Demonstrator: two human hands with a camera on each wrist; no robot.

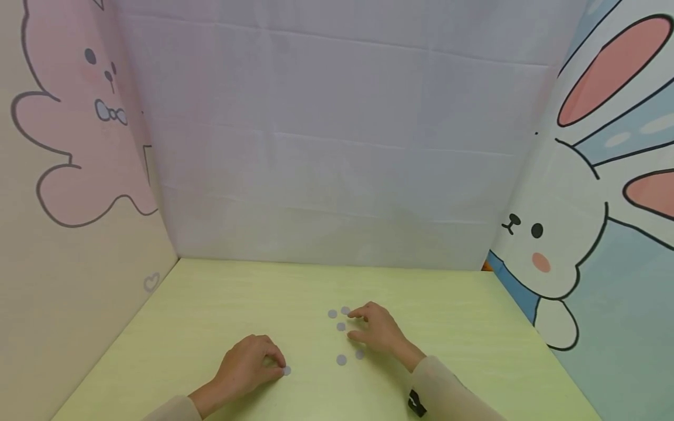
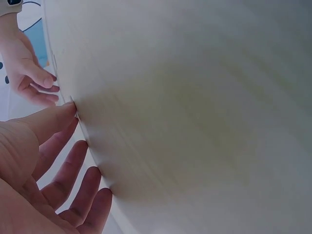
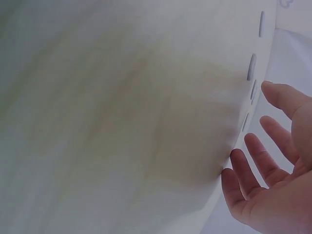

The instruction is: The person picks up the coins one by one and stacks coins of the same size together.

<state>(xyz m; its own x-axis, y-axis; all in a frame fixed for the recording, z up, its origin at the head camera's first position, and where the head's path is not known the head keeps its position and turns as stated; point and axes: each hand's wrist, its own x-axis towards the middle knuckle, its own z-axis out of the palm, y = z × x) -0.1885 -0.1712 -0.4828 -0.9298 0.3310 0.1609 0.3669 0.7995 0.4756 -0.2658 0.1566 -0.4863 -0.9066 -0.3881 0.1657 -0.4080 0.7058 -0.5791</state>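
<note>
On the lower middle of the head view: a yellow-green table (image 1: 221,304) took the bottom part of the frame, and both hands rested on it.
Left hand: the left hand (image 1: 250,365) lay in the lower left of centre, its fingers bent down to the table, the fingertips touching a small grey disc (image 1: 286,370) at their right edge. Whether the fingers pinched the disc, the pictures did not show clearly.
Left wrist view: the fingers (image 2: 73,175) were spread a little and only loosely bent, with the thumb tip at the table surface.
Right hand: the right hand (image 1: 380,331) lay right of centre, fingers relaxed and slightly apart, pointing to the left and holding nothing.
Right wrist view: the fingers (image 3: 253,161) were open and separated, just beside a row of discs seen from the edge.
Other discs: two discs (image 1: 332,314) lay just left of the right fingertips, one disc (image 1: 340,326) below them, and two more (image 1: 341,360) near the wrist side.
Walls: a white cloth (image 1: 337,146) filled the upper middle; a pink cartoon panel (image 1: 68,146) stood at the left, a rabbit panel (image 1: 579,234) at the right.
</note>
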